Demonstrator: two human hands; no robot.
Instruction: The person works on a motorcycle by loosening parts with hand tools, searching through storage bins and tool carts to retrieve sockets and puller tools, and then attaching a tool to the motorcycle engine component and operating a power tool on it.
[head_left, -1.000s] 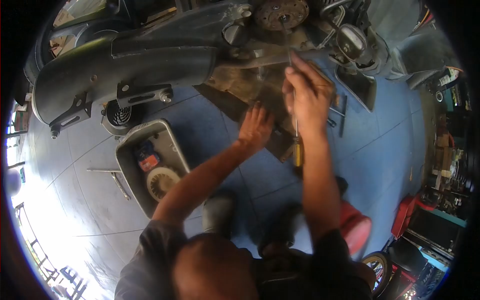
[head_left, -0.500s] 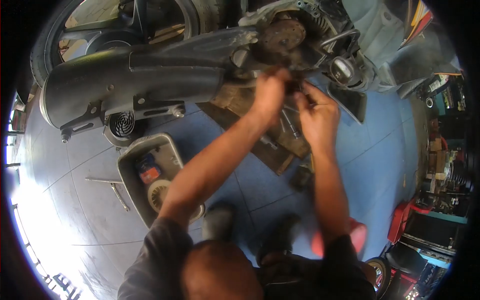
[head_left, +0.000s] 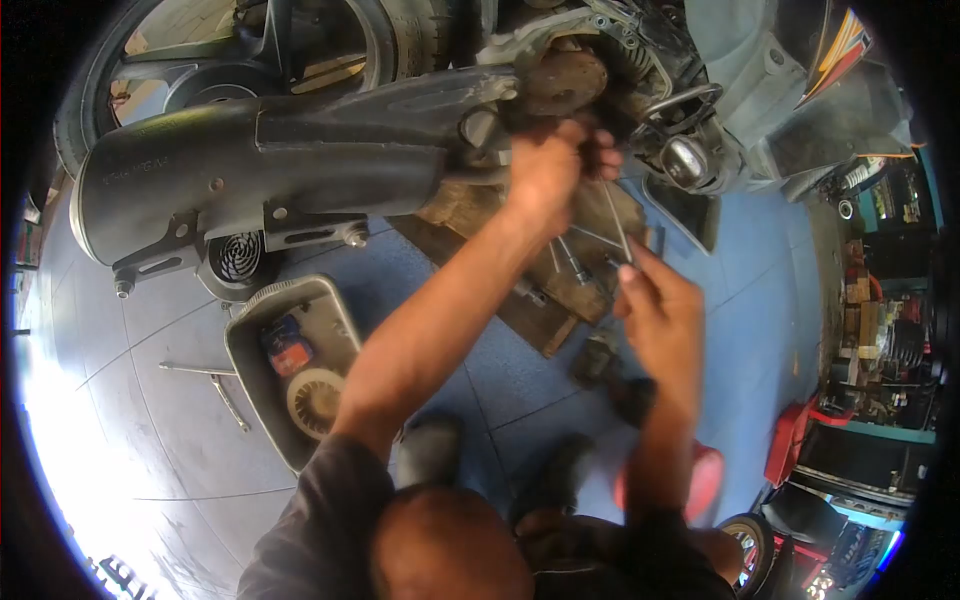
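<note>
My left hand is at the underside of the motorcycle engine, just below a round rusty-brown plate. Its fingers are curled and partly blurred, and what they close on is hidden. Lower and to the right, my right hand pinches the lower end of a thin metal rod-like tool. The rod slants up toward the left hand's fingers, where its upper end is lost from sight. Left of the left hand lies the black exhaust muffler.
Metal tools, including a socket tool, lie on a wooden board under the engine. A grey basin holds a fan-like wheel and a small box. Wrenches lie on the tiles. A red object is by my right arm.
My right hand has moved down and right, away from my left hand, and the thin rod between them now shows. My left hand stays at the engine.
</note>
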